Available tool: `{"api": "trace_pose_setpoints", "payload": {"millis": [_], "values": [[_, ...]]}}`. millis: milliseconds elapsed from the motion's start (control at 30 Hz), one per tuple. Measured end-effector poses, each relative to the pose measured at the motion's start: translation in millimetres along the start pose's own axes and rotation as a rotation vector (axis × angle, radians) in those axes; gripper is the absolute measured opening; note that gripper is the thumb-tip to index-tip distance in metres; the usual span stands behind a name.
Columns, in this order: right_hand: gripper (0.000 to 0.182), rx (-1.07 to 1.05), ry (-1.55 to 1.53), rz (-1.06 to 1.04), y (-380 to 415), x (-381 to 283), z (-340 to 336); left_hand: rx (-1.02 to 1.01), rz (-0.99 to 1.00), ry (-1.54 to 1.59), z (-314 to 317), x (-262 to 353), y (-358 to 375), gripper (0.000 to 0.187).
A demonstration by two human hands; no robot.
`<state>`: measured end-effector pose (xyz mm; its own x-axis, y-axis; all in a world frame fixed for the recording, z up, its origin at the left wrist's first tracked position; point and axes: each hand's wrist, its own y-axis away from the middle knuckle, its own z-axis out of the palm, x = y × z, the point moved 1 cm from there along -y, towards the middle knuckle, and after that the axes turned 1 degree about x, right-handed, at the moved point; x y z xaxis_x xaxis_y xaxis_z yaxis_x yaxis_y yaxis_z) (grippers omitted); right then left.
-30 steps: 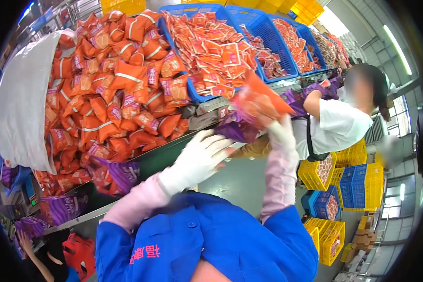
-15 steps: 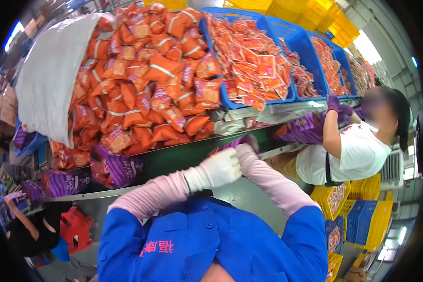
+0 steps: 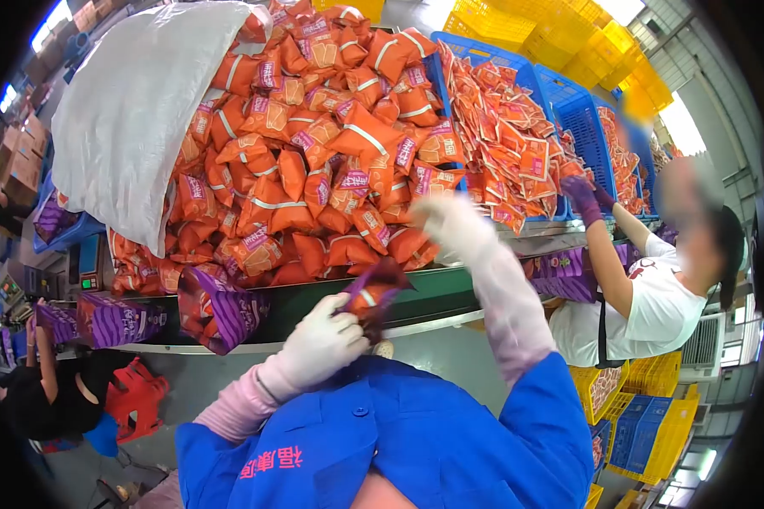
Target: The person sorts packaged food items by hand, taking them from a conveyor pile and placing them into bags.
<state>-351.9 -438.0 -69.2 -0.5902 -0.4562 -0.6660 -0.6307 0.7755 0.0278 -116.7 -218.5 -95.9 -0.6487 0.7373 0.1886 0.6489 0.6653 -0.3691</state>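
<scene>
Evidently, the gloved left hand [image 3: 321, 343] had its fingers closed on one side of a purple bag [image 3: 384, 295], which sat just beyond them with something orange showing inside. Near the right hand's [image 3: 457, 224] fingers lay a heap of orange packets [image 3: 293, 182], but blur hid whether they grasped one. Gripped on one side only, the bag could well have folded or tipped, spilling its contents.
</scene>
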Motion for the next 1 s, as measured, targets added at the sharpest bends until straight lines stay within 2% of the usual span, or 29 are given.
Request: {"api": "trace_pose_setpoints", "payload": {"millis": [33, 67, 100, 133, 200, 267, 333, 367, 467, 533, 567, 600, 667, 733, 800, 867, 967, 1000], "values": [[0.031, 0.164, 0.431, 0.039, -31.9, 32.4, -7.3, -0.018, -0.031, 0.001, -7.5, -2.8, 10.8, 0.006], [0.036, 0.249, 0.707, 0.023, -51.3, 68.6, -7.4, -0.056, -0.065, 0.005, -13.8, -4.4, 18.9, 0.006], [0.045, 0.167, 0.827, 0.176, -74.9, 113.2, 1.0, -0.072, -0.092, -0.01, -13.3, -6.5, 28.2, 0.005], [0.045, 0.165, 0.823, 0.174, -78.0, 122.7, 18.3, -0.092, -0.12, -0.024, -12.7, -7.0, 37.4, 0.005], [0.049, 0.118, 0.738, 0.637, -88.9, 124.1, 61.3, -0.126, -0.187, -0.03, -10.1, -8.7, 56.7, 0.005], [0.048, 0.111, 0.664, 0.715, -91.3, 133.9, 126.0, -0.172, -0.252, -0.022, -12.0, -9.4, 60.4, 0.007], [0.05, 0.036, 0.759, 0.465, -67.2, 120.7, 147.5, -0.084, -0.321, -0.007, -18.3, -8.5, 52.1, 0.013], [0.053, 0.018, 0.743, 0.46, -60.4, 115.9, 144.8, -0.02, -0.326, 0.046, -21.5, -6.3, 41.7, 0.018], [0.053, 0.149, 0.557, 0.431, -43.7, 100.3, 98.5, 0.049, -0.23, 0.055, -30.0, 1.5, -3.5, 0.02], [0.053, 0.288, 0.427, 0.257, -6.2, 72.7, 51.5, 0.05, -0.151, 0.089, -26.5, 7.0, -40.2, 0.022], [0.053, 0.374, 0.238, 0.151, 17.8, 76.8, 35.2, 0.051, -0.123, 0.103, -21.2, 11.7, -59.0, 0.024], [0.054, 0.365, 0.089, 0.17, 47.1, 52.6, 4.1, 0.056, -0.075, 0.126, -12.6, 18.4, -78.5, 0.024], [0.057, 0.606, -0.343, 0.088, 111.6, 54.6, -27.2, 0.112, 0.037, 0.216, 7.1, 37.0, -119.5, 0.03], [0.051, 0.665, -0.352, 0.241, 187.2, 55.2, -69.3, 0.134, 0.187, 0.275, 30.3, 56.6, -162.6, 0.038], [0.045, 0.946, -0.607, 0.168, 248.1, 55.7, -97.5, 0.17, 0.288, 0.35, 56.7, 78.6, -209.1, 0.043], [0.043, 1.064, -0.63, 0.124, 294.7, 57.9, -121.7, 0.186, 0.336, 0.375, 92.9, 100.7, -254.5, 0.045], [0.04, 1.047, -0.542, 0.186, 322.1, 85.3, -122.7, 0.233, 0.36, 0.192, 146.4, 124.5, -311.2, 0.038], [0.044, 1.023, -0.373, 0.272, 323.8, 101.7, -114.5, 0.21, 0.289, 0.006, 169.1, 126.1, -324.5, 0.029]]}}
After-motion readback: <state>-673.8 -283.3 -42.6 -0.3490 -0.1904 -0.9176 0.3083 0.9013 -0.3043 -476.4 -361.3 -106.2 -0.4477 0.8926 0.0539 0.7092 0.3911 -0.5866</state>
